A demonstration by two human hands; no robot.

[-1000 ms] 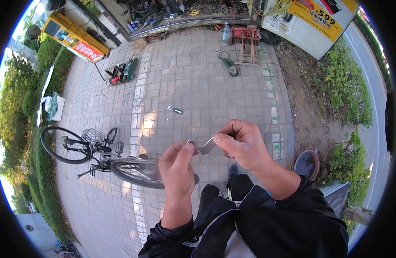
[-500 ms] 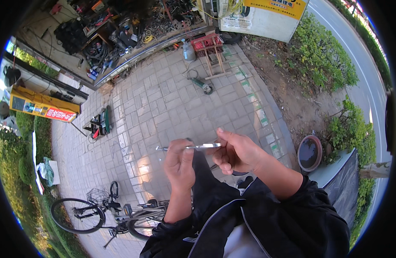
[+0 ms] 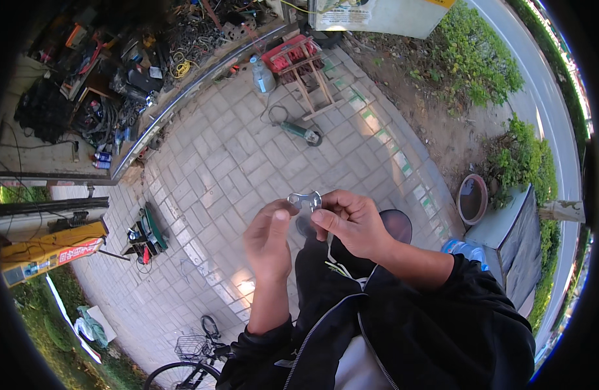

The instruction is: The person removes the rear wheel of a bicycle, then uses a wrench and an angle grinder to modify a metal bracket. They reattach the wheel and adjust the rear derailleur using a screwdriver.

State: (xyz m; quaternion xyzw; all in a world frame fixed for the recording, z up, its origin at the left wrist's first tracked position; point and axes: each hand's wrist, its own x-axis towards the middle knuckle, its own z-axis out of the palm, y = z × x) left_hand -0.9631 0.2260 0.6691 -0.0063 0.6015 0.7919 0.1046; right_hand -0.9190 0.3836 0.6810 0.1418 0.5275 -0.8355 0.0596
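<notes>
A small shiny metal piece (image 3: 304, 197), narrow in the middle with wider rounded ends, is held up in front of me above the paving. The fingers of my right hand (image 3: 354, 222) pinch its right end between thumb and forefinger. At its left end, my left hand (image 3: 269, 239) has its thumb raised and its fingers curled against the metal. The fingers partly cover both ends, so I cannot tell exactly what kind of tool or part it is.
On the brick paving (image 3: 228, 162) ahead lie a green angle grinder (image 3: 300, 132) with its cord, a grey-blue canister (image 3: 263, 77) and a red stool with wooden legs (image 3: 299, 62). A green toolbox (image 3: 154, 227) and a bicycle (image 3: 192, 367) are leftward; a round tub (image 3: 473, 199) is right.
The metal piece has turned from edge-on to show its flat, waisted outline. My right hand has closed in on its end and moved slightly left. The whole view has shifted, leaving less bicycle visible.
</notes>
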